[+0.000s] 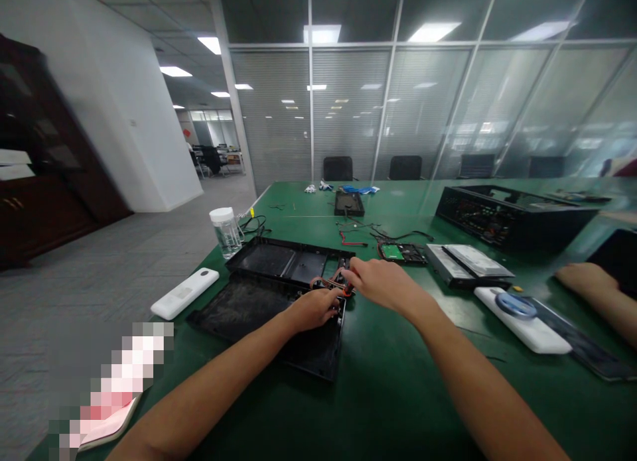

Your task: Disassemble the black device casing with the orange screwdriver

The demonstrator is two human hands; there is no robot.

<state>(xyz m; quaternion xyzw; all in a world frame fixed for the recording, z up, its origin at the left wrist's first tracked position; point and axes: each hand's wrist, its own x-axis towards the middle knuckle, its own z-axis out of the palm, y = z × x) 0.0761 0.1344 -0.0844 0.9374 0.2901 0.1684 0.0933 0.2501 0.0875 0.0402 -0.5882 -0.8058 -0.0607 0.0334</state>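
Forearms (462, 368), black casing (243, 305) partly under both hands (312, 308) (375, 282)

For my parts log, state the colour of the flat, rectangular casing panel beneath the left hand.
The casing panel is black, clearest in the head view.

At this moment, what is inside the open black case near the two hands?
Inside the open black case, thin wires show toward the right end. The left hand and right hand cover part of that area; what lies beneath them cannot be seen.
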